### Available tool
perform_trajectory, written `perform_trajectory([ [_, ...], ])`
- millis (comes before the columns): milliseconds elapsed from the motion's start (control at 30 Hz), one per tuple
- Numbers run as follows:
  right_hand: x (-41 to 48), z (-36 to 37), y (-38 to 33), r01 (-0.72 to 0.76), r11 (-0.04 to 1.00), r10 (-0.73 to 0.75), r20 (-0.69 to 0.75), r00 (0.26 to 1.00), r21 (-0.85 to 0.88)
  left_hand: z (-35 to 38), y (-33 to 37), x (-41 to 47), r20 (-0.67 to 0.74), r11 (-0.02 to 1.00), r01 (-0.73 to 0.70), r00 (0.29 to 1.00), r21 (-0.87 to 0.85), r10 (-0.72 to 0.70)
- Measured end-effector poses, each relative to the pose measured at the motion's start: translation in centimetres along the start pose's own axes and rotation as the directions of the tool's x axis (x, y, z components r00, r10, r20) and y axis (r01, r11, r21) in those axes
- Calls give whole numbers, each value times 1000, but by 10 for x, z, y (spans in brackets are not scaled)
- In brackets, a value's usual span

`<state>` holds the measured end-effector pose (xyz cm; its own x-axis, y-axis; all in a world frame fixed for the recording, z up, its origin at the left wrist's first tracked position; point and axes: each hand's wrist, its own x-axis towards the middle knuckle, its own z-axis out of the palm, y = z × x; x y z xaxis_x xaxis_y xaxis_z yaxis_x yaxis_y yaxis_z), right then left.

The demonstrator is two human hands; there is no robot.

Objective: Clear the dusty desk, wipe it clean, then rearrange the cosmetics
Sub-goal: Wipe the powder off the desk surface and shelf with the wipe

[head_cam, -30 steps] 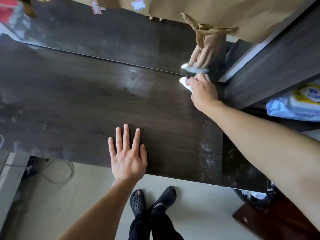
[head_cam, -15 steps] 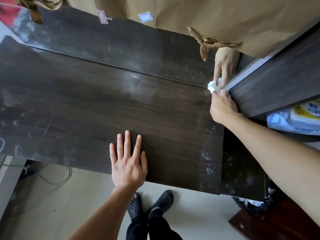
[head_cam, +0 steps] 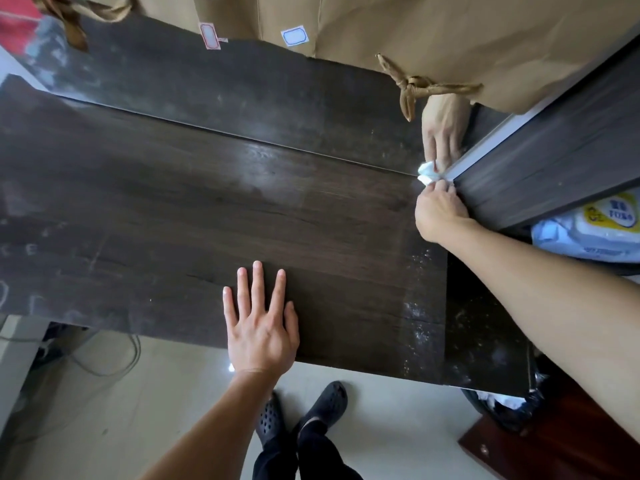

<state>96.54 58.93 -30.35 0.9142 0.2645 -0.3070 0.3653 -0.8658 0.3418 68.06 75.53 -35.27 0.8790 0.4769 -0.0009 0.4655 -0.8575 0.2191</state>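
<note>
Dark wood-grain desk point(head_cam: 207, 220) fills most of the head view, its front edge running above a pale tiled floor point(head_cam: 156, 410). Behind it stands a glossy back panel point(head_cam: 242, 98) that mirrors the desktop and a hand. Brown paper bags point(head_cam: 450, 29) with twisted rope handles and small framed labels hang across the top of the view. At the right, a dark cabinet panel point(head_cam: 554, 161) with a pale edge strip meets the desk's far right corner.

The left hand point(head_cam: 259, 327) lies palm down on the desk near the front edge, its fingers straight and slightly spread, holding nothing. The right hand point(head_cam: 438, 213) reaches to the far right corner, fingers curled and pinching a crumpled white wipe point(head_cam: 426, 173) against the spot where desk, back panel and cabinet panel come together.

A pack of wet wipes point(head_cam: 588, 230) sits below the cabinet panel, just beyond the right forearm. A bin with a black liner point(head_cam: 502, 403) shows under the desk's right end, beside a reddish-brown wooden piece point(head_cam: 554, 445). Black perforated clogs point(head_cam: 325, 403) stand on the floor below the left forearm, and loose cables point(head_cam: 104, 358) trail at the left. Pale dust specks point(head_cam: 419, 306) streak a strip near the desk's right end.
</note>
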Motion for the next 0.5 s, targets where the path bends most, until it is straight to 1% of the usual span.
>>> perform_trajectory([
  [133, -12, -4, 4, 38, 999, -38, -24, 999, 2, 1, -1, -2, -6, 1000, 0, 1000, 6, 0],
  [233, -52, 3, 5, 91, 995, -92, -27, 995, -46, 0, -1, -1, 3, 1000, 3, 1000, -1, -3],
  [300, -80, 8, 5, 154, 983, -154, 8, 988, -101, -2, 0, -1, 16, 1000, 8, 1000, -3, -8],
  [367, -88, 8, 15, 171, 982, -169, 37, 985, -77, -3, 0, -2, 26, 1000, 11, 1000, -2, -11],
  [400, -84, 5, 21, 171, 984, -169, 26, 985, -51, -3, 0, -1, 23, 1000, 13, 1000, -5, -13],
  [500, -59, -9, 24, 211, 977, -212, -102, 972, -23, 0, 1, 0, -6, 1000, 11, 1000, -11, -11],
])
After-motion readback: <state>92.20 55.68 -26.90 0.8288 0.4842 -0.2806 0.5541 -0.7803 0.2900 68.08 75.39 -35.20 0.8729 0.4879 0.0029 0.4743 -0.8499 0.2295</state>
